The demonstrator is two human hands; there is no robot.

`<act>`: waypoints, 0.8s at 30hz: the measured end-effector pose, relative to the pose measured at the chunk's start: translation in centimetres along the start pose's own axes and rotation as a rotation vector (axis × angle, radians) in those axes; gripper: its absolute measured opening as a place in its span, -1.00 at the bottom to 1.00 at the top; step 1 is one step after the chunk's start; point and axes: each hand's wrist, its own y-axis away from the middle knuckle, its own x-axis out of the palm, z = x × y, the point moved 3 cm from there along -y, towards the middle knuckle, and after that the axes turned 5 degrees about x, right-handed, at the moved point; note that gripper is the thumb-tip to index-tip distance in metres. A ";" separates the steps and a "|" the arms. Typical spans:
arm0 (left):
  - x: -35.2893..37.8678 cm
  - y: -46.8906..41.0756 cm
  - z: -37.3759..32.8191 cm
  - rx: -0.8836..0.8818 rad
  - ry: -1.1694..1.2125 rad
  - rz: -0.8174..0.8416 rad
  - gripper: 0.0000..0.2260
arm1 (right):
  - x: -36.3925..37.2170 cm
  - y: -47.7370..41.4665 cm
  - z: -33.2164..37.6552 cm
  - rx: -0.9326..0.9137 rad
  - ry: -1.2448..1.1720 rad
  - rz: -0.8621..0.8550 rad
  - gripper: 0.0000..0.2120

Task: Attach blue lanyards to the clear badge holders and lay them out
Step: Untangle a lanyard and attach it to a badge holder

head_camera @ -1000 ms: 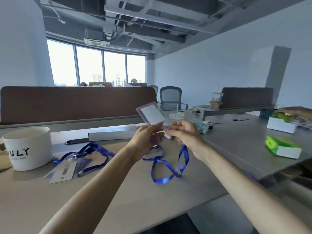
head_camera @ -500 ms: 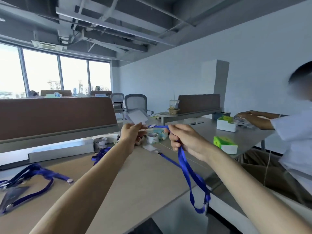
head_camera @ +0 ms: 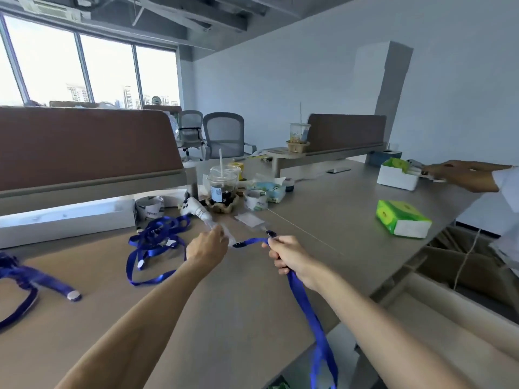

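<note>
Both are sitting lower than before — fingers of the left hand (head_camera: 206,248) are pinching the clear badge holder (head_camera: 224,235) above the bench (head_camera: 238,307) middle, the right hand (head_camera: 290,259) is gripping the blue lanyard (head_camera: 306,303), its tail hanging past the near edge

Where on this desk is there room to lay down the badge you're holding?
Bare tabletop between the right hand and the green tissue pack is free. So is the near edge, on this side of the tangled lanyards. It is crowded by the divider, around the drink cup and white rolls.
</note>
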 end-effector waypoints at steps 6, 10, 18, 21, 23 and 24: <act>2.1 -1.9 0.3 0.164 -0.192 0.070 -0.71 | 0.3 -3.8 -1.6 0.022 0.023 0.022 -0.76; 2.6 -2.3 0.3 0.188 -0.197 0.013 -0.70 | 0.1 -4.5 -1.7 0.011 0.001 0.029 -0.76; 4.2 -4.3 0.7 0.180 0.039 0.162 -0.72 | 0.2 -4.7 -2.5 0.056 -0.072 0.052 -0.77; 4.4 -5.1 1.3 0.178 0.008 0.170 -0.72 | -0.1 -4.5 -2.5 0.054 -0.086 0.067 -0.77; 4.4 -5.4 1.4 0.169 0.010 0.178 -0.72 | -0.3 -4.3 -2.4 0.049 -0.097 0.079 -0.77; 4.4 -5.5 1.5 0.164 0.016 0.180 -0.72 | -0.3 -4.1 -2.3 0.045 -0.101 0.086 -0.78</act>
